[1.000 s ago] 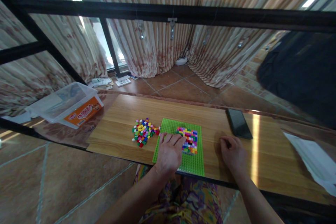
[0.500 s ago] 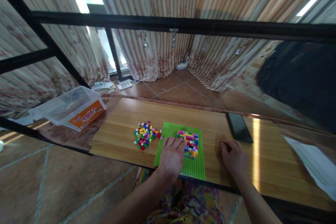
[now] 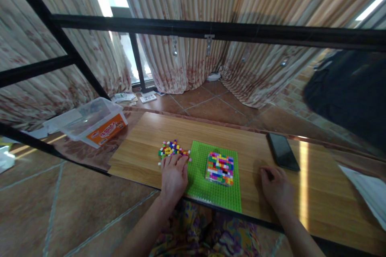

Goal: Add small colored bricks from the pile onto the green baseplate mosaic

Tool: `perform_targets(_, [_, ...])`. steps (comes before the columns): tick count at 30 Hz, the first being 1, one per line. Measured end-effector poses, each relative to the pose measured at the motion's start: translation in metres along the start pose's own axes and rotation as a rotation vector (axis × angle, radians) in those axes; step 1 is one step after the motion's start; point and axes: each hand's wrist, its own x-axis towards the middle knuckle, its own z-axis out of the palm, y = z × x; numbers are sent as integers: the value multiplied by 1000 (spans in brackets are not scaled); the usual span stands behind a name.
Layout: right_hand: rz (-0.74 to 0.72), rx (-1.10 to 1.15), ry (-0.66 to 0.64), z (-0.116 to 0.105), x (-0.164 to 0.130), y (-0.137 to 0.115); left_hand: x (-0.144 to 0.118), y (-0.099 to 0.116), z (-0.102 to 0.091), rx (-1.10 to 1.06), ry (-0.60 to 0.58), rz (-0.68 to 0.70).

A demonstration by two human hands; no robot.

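A multicoloured brick patch [image 3: 220,168] is built mid green studded baseplate [image 3: 199,168]; much stays bare. Loose coloured bricks [image 3: 171,148] are covered by the flat, spread left hand [image 3: 173,174]; the loosely curled right hand [image 3: 276,188] is rested empty near the desk's front edge.

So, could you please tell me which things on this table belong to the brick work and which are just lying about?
In use: left hand on the loose bricks; green baseplate; brick patch.
Lying about: right hand resting on the table; phone; plastic tub; paper.
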Motion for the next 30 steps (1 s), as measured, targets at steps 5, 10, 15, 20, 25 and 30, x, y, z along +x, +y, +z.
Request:
perform_targets(5, [9,4,-10,0,1,-1,10,2,-1,81,-87,53])
perform_targets(10, [11,6,-4,0,1,-1,14,6,4,123,-122,82])
perform_targets(15, [4,12,3,0,1,-1,18,4,6,177,-144,99])
perform_targets(20, [12,4,-6,0,1,-1,18,6,7,198,-174,109])
perform_targets(25, [-7,22,6,0,1,-1,13,11,10,160,-203,132])
perform_targets(30, [-5,12,5,1,1,-1,11,13,12,164,-223,139])
